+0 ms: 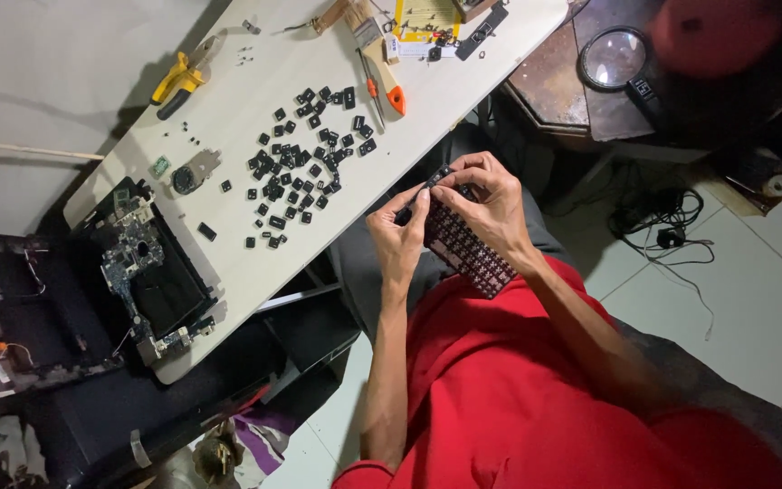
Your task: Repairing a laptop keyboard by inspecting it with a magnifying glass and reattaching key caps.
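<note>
Red-sleeved arms lead to a keyboard (pixel 469 246) gripped by both: left hand (pixel 398 237) alongside, right hand (pixel 491 201) over its far end, long axis slanting toward the tabletop (pixel 255 41).

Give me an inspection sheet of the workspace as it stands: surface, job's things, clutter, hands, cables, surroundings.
Surface: pale tabletop, crowded along its upper half.
Job's things: keyboard panel with most caps off, held over the lap; loose black keycaps scattered on the table.
Clutter: opened laptop base with circuit board, yellow-handled pliers, paintbrush, orange-handled screwdriver, small round part.
Hands: left hand grips the panel's edge; right hand presses fingertips on its top end.
Cables: black cable tangle on the floor tiles.
Surroundings: magnifying glass on a dark side table; white tiled floor.
</note>
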